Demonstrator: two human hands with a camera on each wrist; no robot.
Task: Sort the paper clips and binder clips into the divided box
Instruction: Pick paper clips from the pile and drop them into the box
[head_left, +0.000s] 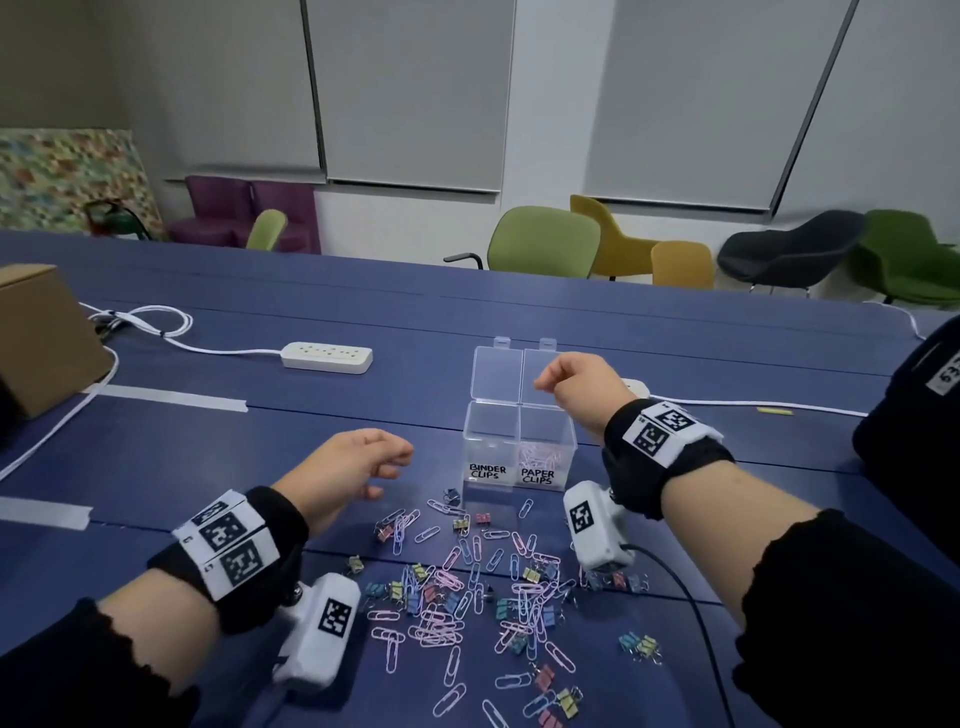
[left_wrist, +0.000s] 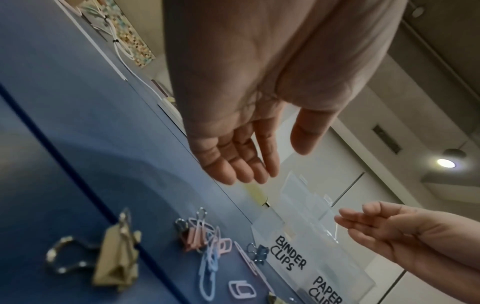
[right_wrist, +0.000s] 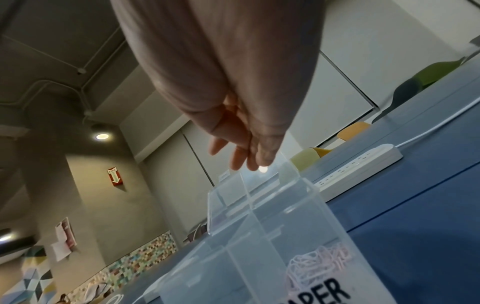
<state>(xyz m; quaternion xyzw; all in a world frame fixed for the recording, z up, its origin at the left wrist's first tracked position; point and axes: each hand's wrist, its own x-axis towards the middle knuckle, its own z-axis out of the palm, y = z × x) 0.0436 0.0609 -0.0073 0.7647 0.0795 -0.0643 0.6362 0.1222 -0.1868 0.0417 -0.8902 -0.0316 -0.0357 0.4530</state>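
Clear divided box (head_left: 519, 447), lids open (labelled)

Head view high, facing forward-down; wrist views low, close, upward; all share divided box (head_left: 519, 441).

wrist rigs on both arms – black and white all over

black sleeves (head_left: 852, 613) with frilly cuffs, black wrist straps (head_left: 670, 457) carrying white bands of square black-and-white tag markers, and a white camera block (head_left: 597, 530) under each wrist with its own tag – a black cable (head_left: 691, 613) trails from the right one.
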